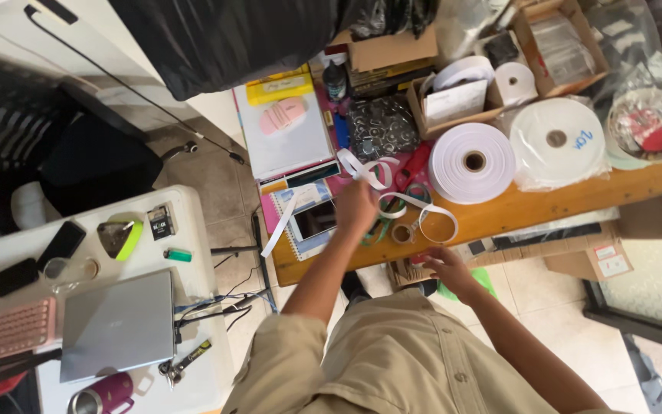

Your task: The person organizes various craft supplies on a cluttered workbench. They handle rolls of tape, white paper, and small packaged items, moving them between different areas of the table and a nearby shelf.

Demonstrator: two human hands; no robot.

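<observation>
My left hand (355, 205) is raised over the wooden table (545, 201) and grips a length of white ribbon (392, 201) that loops and trails toward a small ring-shaped spool (403, 233). Green-handled scissors (420, 192) lie under the loops. My right hand (446, 267) rests at the table's front edge, fingers spread, close to the ribbon's lower loop; I cannot tell whether it touches it. A second strip of the ribbon (279, 224) hangs over a spiral notebook (309, 222).
Two large white ribbon rolls (472, 162) (558, 141) lie on the table, with cardboard boxes (460, 98) behind and a bag of metal rings (381, 127). A white side table (193, 230) at left holds a laptop (118, 325), phones, a keyboard and a mug.
</observation>
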